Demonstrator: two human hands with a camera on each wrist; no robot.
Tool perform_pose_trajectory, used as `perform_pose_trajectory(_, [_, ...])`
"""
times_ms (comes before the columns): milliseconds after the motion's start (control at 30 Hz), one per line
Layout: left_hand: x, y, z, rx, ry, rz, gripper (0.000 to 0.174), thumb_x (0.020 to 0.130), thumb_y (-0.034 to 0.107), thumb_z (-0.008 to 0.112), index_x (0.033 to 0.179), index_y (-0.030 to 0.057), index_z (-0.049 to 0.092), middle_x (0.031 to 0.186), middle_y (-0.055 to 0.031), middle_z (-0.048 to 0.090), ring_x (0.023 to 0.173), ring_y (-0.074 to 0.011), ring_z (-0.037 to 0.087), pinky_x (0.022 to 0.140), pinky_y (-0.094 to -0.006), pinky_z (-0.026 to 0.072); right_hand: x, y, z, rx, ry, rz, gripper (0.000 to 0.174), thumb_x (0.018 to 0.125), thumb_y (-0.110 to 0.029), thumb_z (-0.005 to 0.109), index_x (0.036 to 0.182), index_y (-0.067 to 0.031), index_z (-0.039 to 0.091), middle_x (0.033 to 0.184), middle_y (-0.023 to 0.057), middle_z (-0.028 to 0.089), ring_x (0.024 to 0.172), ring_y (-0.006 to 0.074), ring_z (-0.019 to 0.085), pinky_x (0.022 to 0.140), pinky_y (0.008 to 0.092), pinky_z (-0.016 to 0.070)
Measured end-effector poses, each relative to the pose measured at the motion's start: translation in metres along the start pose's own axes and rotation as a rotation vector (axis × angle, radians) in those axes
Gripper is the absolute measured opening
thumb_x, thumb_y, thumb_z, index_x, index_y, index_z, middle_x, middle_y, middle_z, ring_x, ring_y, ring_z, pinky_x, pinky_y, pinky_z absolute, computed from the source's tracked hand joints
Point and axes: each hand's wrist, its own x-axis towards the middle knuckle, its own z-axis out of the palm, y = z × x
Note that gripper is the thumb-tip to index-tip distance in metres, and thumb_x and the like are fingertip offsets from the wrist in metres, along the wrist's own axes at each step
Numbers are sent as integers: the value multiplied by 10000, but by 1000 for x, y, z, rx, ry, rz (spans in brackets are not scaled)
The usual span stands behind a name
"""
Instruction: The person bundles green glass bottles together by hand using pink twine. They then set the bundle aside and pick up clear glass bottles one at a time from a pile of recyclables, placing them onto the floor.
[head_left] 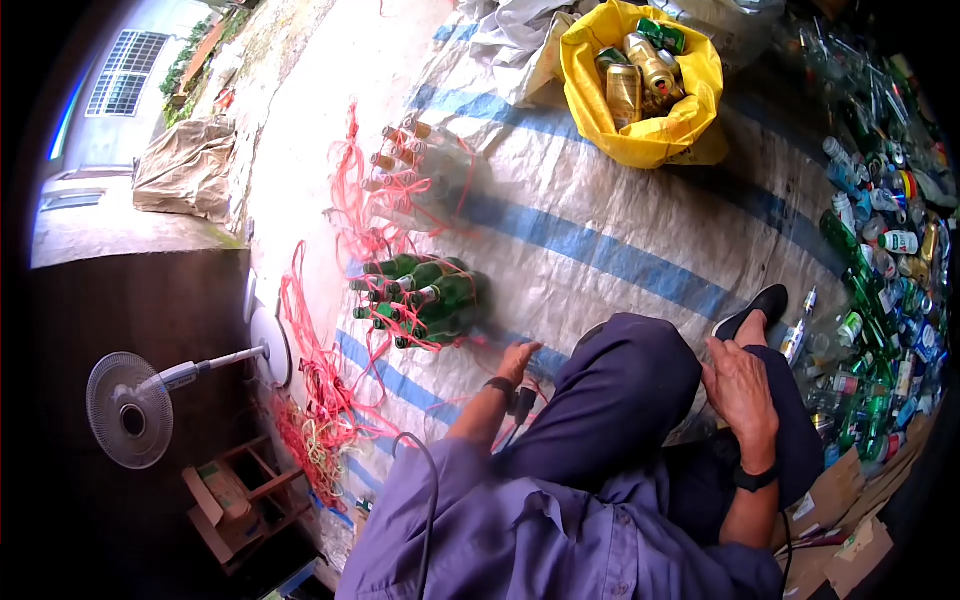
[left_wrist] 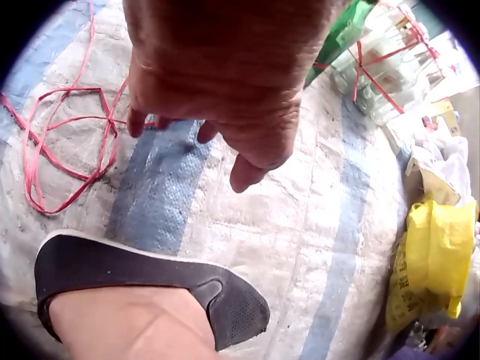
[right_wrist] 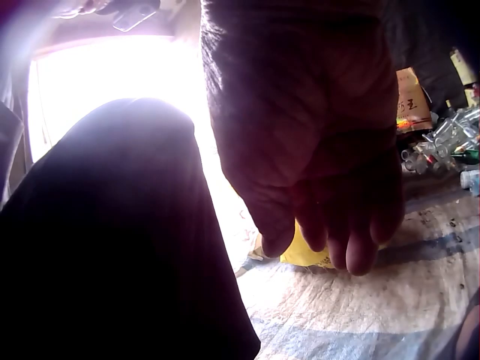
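In the head view my left hand reaches out low over the striped sheet, beside a bundle of green bottles bound with pink string. Its fingers hang loosely bent in the left wrist view, with no object seen in them. A looped pink string lies on the sheet close to those fingers. My right hand is by the bent legs, near the knee. Seen from the right wrist, the right hand has its fingers extended and relaxed, holding nothing.
Behind the green bottles stands a tied bundle of clear bottles. A yellow bag holds several cans. Loose bottles and cans are heaped at the right. A fan and a pile of pink string are at the left.
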Motion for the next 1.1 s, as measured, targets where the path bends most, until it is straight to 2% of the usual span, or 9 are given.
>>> perform_pose_trajectory(133, [-5, 4, -5, -466, -71, 117, 284, 901, 104, 553, 1157, 97, 678, 1056, -159, 688, 944, -244, 657, 753, -333, 519, -3, 4, 3, -10, 6, -19, 238, 880, -184, 665, 1000, -2, 570, 888, 208, 606, 847, 409, 613, 727, 484, 487])
perform_pose_trajectory(300, [2, 34, -9, -514, -110, -92, 395, 813, 259, 674, 1111, 0, 683, 1063, -171, 701, 1007, -282, 660, 843, -365, 510, -5, 4, 4, -19, 12, -17, 232, 880, -188, 668, 979, -4, 567, 893, 210, 612, 852, 410, 617, 733, 491, 489])
perform_pose_trajectory(400, [13, 19, 13, -262, -68, -25, 462, 795, 343, 679, 1091, -11, 693, 1097, -188, 698, 993, -344, 658, 881, -401, 498, -7, 8, 5, -33, 34, 8, 233, 874, -191, 674, 974, -8, 568, 895, 206, 619, 862, 406, 621, 743, 490, 494])
perform_pose_trajectory(467, [5, 18, 10, 145, 166, -139, 416, 807, 335, 664, 1067, 12, 708, 1072, -201, 695, 1001, -365, 641, 883, -410, 493, -9, 5, 3, -5, 42, -16, 228, 866, -188, 678, 968, -15, 569, 902, 197, 627, 878, 401, 627, 753, 487, 499])
perform_pose_trajectory(567, [24, -75, 55, -265, 73, -101, 389, 824, 290, 643, 1112, 33, 692, 1071, -199, 685, 1051, -372, 616, 902, -414, 486, -10, 5, 2, -44, 43, -10, 222, 857, -188, 684, 954, -22, 571, 901, 185, 634, 873, 376, 642, 755, 472, 506])
perform_pose_trajectory(667, [-1, -15, 12, -600, -108, -337, 379, 878, 263, 596, 1188, 53, 654, 1099, -144, 675, 1079, -341, 608, 917, -408, 472, -12, 5, 0, -50, 56, -12, 227, 854, -198, 689, 934, -23, 568, 888, 183, 636, 859, 356, 653, 750, 457, 512])
perform_pose_trajectory(867, [22, 71, -16, -715, -348, -103, 410, 935, 288, 554, 1242, 22, 611, 1204, -97, 629, 1092, -258, 613, 885, -386, 479, -15, 9, 3, -6, 37, 18, 242, 866, -221, 684, 960, -30, 567, 868, 158, 616, 846, 367, 632, 729, 470, 482])
perform_pose_trajectory(933, [11, 146, -55, -810, -404, -181, 419, 931, 278, 550, 1235, -5, 607, 1239, -126, 609, 1106, -235, 600, 899, -368, 480, -20, 8, 0, -25, 91, 3, 251, 872, -239, 674, 949, -15, 591, 883, 183, 646, 840, 372, 657, 731, 461, 515])
perform_pose_trajectory(1100, [9, 169, -52, -867, -467, -38, 429, 944, 303, 541, 1241, -2, 589, 1221, -122, 609, 1087, -223, 598, 899, -359, 480, -25, 19, 14, -16, 187, -83, 273, 892, -275, 647, 951, -22, 563, 848, 164, 613, 830, 371, 636, 729, 484, 489])
